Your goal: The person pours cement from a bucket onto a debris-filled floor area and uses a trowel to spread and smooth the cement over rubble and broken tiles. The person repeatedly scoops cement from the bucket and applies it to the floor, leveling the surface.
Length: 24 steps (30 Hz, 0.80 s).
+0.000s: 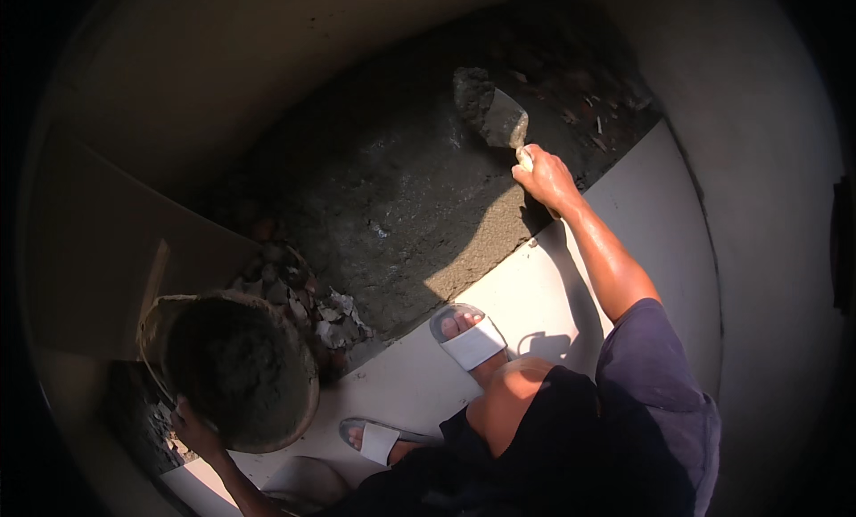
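Observation:
My right hand (546, 180) is closed round the handle of a trowel (506, 120), held out over the wet mortar bed (383, 187). A dark lump of mortar (473, 92) sits at the far end of its blade. At the lower left, my left hand (193, 428) grips the rim of a round bucket (308, 401), its fingers partly in shadow. Inside the bucket lies more dark grey mortar (236, 365). The bucket leans somewhat toward me.
Pale tiles (646, 196) border the mortar on the near right, and my sandalled feet (470, 337) stand on them. Broken rubble (325, 316) lies between bucket and mortar, with more debris (602, 107) at the far right. Walls (767, 160) close in the sides.

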Each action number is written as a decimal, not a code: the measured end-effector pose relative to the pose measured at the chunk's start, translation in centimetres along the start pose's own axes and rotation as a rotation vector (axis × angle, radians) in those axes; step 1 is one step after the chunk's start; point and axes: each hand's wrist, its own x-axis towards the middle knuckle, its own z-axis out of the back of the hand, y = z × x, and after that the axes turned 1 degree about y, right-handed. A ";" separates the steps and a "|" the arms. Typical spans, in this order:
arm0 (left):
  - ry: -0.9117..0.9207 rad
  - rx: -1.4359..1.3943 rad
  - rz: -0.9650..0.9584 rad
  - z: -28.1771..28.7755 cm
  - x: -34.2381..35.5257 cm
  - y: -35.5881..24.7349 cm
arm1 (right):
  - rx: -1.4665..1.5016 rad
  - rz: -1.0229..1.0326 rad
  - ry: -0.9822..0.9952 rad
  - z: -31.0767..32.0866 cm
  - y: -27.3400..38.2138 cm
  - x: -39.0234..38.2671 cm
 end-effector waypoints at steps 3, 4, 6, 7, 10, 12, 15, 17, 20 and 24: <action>-0.022 -0.001 0.030 -0.2 0.0 -0.1 | -0.199 -0.186 -0.168 -1.5 -1.9 5.3; -0.049 -0.005 0.032 -0.2 0.0 -0.2 | -0.242 -0.196 -0.205 -1.7 -2.4 5.9; -0.072 -0.008 0.015 -0.3 -0.2 -0.2 | 0.210 -0.301 -0.112 -2.1 -3.2 6.1; -0.073 -0.024 0.030 -0.3 -0.2 -0.3 | 0.429 -0.391 -0.089 -2.5 -3.4 6.3; -0.038 -0.012 0.058 -0.1 -0.5 -0.5 | 0.899 -0.532 -0.066 -5.7 -2.2 7.5; 0.009 -0.030 0.090 0.1 -0.7 -0.6 | 0.997 -0.516 -0.113 -9.3 0.1 10.8; -0.050 -0.025 0.078 0.1 -0.6 -0.5 | 0.497 -0.047 -0.095 -12.5 3.9 18.2; -0.061 0.001 0.066 0.0 -0.5 -0.3 | 0.063 0.190 -0.020 -11.5 5.1 20.9; -0.045 -0.013 0.085 -0.1 -0.3 0.2 | 0.607 -0.095 0.300 -6.6 5.8 21.5; -0.038 -0.089 0.119 0.2 -0.3 0.4 | 0.663 -0.285 0.256 0.3 3.7 20.2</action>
